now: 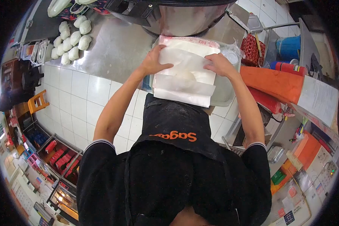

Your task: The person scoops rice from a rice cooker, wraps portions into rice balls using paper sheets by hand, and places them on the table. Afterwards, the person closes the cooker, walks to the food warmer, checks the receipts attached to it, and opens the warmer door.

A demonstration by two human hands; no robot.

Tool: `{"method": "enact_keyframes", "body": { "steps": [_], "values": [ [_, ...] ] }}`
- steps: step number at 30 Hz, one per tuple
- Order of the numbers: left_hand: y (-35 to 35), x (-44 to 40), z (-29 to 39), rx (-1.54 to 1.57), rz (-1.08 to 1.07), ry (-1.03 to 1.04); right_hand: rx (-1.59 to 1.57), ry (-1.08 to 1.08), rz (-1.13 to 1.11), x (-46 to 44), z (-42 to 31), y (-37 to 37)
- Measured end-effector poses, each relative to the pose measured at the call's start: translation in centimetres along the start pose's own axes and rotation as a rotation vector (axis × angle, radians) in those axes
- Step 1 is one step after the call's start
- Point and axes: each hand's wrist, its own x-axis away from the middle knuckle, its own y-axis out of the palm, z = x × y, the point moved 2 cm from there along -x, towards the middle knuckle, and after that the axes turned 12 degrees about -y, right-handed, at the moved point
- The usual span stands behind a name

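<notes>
A translucent paper sheet (172, 59) lies over a stack of white paper (194, 98) in front of me. My left hand (153, 62) is at the sheet's left edge, with the thumb resting on top and the fingers curled along the side. At the right edge, my right hand (219, 64) has its thumb and fingers bent around the border. A pale round shape (186, 77), perhaps dough, shows faintly through the lower part of the sheet. A strip of red-printed wrapper (192, 40) lies along the far side of the stack.
Several white dough balls (67, 45) sit on the steel table (109, 49) at left. A large dark-rimmed machine (188, 19) stands just beyond the paper. To the right are a plastic container (230, 56), an orange panel (271, 83) and a red fire extinguisher (265, 101).
</notes>
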Motion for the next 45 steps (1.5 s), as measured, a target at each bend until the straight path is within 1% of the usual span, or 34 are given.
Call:
{"method": "enact_keyframes", "body": {
  "steps": [1, 2, 4, 5, 6, 7, 11, 13, 14, 15, 16, 17, 18, 19, 20, 21, 22, 24, 25, 27, 28, 30, 32, 34, 36, 37, 41, 43, 44, 45],
  "values": [
    [0.0, -0.1, -0.1, -0.072, -0.087, 0.030, 0.005, -0.006, 0.001, 0.0, 0.0, 0.0],
    [0.1, -0.1, -0.2, -0.073, -0.079, 0.028, 0.030, -0.030, 0.039, 0.1, 0.1, 0.2],
    [0.0, 0.1, 0.5, -0.089, 0.003, -0.048, 0.060, -0.063, 0.079, -0.4, 0.0, -0.3],
    [-0.3, -0.1, 0.7, -0.090, 0.012, -0.048, 0.043, -0.029, -0.010, -0.7, 0.1, -0.7],
    [-0.5, -0.2, 0.9, -0.060, -0.062, -0.046, 0.025, 0.007, -0.098, -0.9, 0.2, -0.9],
    [-0.6, -0.2, 1.2, -0.030, -0.140, -0.045, 0.027, 0.005, -0.097, -1.0, 0.3, -1.0],
    [-2.3, 0.5, 0.9, 0.082, -0.161, 0.030, 0.086, 0.051, -0.074, -0.1, -0.4, -1.2],
    [-2.8, 1.0, 0.6, 0.083, -0.073, 0.176, 0.110, 0.048, -0.079, -0.4, -1.3, -1.8],
    [-2.6, 1.1, 0.6, 0.081, -0.074, 0.175, 0.108, -0.029, -0.121, -0.7, -2.0, -2.2],
    [-3.0, 1.7, 1.6, -0.001, 0.190, 0.318, 0.103, -0.103, -0.163, -1.0, -2.7, -2.1],
    [-3.0, 2.4, 2.6, -0.082, 0.451, 0.463, 0.097, -0.095, -0.161, -1.8, -3.2, -2.0],
    [-2.1, 3.4, 3.0, -0.078, 0.438, 0.471, 0.151, -0.113, -0.216, -3.1, -3.7, -1.8],
    [-0.8, 4.9, 3.4, -0.099, 0.402, 0.528, 0.208, -0.129, -0.273, -4.2, -4.1, -1.6],
    [0.6, 6.4, 3.7, -0.119, 0.369, 0.582, 0.204, -0.114, -0.272, -5.3, -4.5, -1.2],
    [2.3, 7.5, 3.8, -0.126, 0.209, 0.755, 0.212, -0.123, -0.282, -6.4, -4.9, -0.5],
    [2.9, 9.0, 4.9, -0.070, 0.060, 0.821, 0.221, -0.136, -0.293, -6.9, -5.2, 0.0],
    [4.8, 10.2, 4.9, -0.143, 0.025, 0.795, 0.221, -0.134, -0.297, -6.4, -5.9, -0.4],
    [6.6, 10.9, 4.0, -0.161, -0.009, 0.826, 0.317, -0.160, -0.231, -4.4, -8.0, -1.0],
    [6.7, 11.0, 3.6, -0.153, -0.010, 0.809, 0.312, -0.167, -0.248, -3.3, -9.2, -1.2],
    [6.7, 10.5, 3.2, -0.219, 0.044, 0.879, 0.319, -0.079, -0.230, -0.7, -10.9, -1.3],
    [6.4, 10.4, 3.5, -0.242, 0.084, 0.885, 0.315, -0.081, -0.249, 0.5, -10.6, 0.1],
    [6.6, 10.1, 3.4, -0.254, 0.142, 0.922, 0.252, -0.357, 0.249, 2.5, -9.8, 3.1],
    [7.2, 10.1, 2.8, -0.215, 0.090, 0.881, 0.277, -0.358, 0.283, 3.5, -10.3, 5.2],
    [7.8, 10.1, 2.0, -0.183, 0.034, 0.851, 0.311, -0.338, 0.379, 4.3, -10.8, 6.7],
    [8.1, 10.1, 1.1, -0.226, 0.032, 0.832, 0.296, -0.319, 0.396, 4.9, -11.4, 8.4],
    [8.1, 10.1, 0.9, -0.297, 0.072, 0.820, 0.287, -0.306, 0.409, 5.1, -11.6, 9.0],
    [7.1, 10.7, 1.3, -0.352, 0.082, 0.869, 0.252, -0.251, 0.490, 5.4, -11.6, 10.0],
    [5.8, 11.2, 1.4, -0.130, -0.061, 0.854, 0.245, -0.251, 0.536, 5.4, -11.5, 10.3],
    [5.5, 11.7, 1.7, -0.132, -0.076, 0.866, 0.242, -0.236, 0.546, 5.5, -11.4, 10.6],
    [4.7, 12.4, 2.7, -0.092, -0.084, 0.960, 0.256, -0.254, 0.551, 5.5, -11.4, 11.0]
  ]
}}
